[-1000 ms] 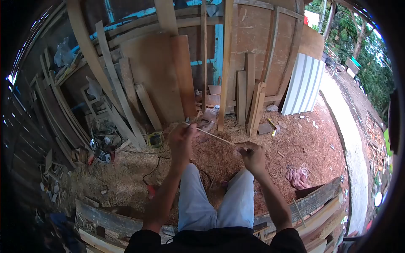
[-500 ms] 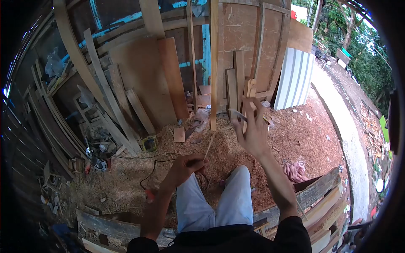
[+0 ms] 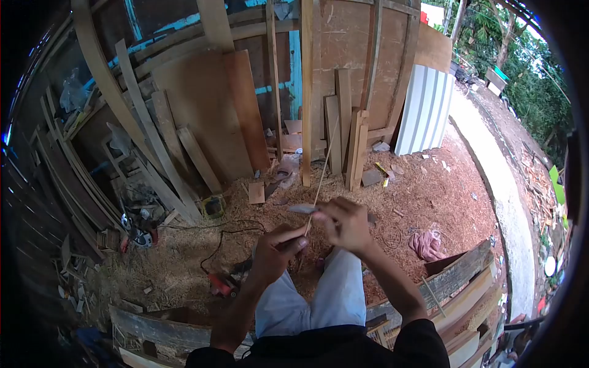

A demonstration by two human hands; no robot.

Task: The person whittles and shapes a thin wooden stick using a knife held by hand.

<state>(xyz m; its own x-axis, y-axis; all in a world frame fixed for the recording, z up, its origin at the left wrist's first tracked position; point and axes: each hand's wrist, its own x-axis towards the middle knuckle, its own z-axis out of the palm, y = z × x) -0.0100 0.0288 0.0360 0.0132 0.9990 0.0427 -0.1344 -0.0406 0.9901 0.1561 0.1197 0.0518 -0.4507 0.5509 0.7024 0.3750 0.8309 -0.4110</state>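
A thin, pale stick, like a split strip of bamboo or wood, slants up and away from my hands. Its lower part is pinched between the thumb and fingers of my left hand, above my left knee. My right hand is closed on a knife, whose grey blade points left across the stick. Most of the knife's handle is hidden in my fingers. The two hands are close together, the right slightly farther out. Below them are my legs in light jeans.
Shavings cover the ground. A red power tool with a dark cord lies left of my legs, and a pink cloth bundle right. Boards lean against the wall ahead, near corrugated sheet metal. A plank bench runs beneath me.
My right hand has come down and inward with the knife to the stick near my left hand. The stick now stands out longer and steeper, and my left hand has shifted slightly right.
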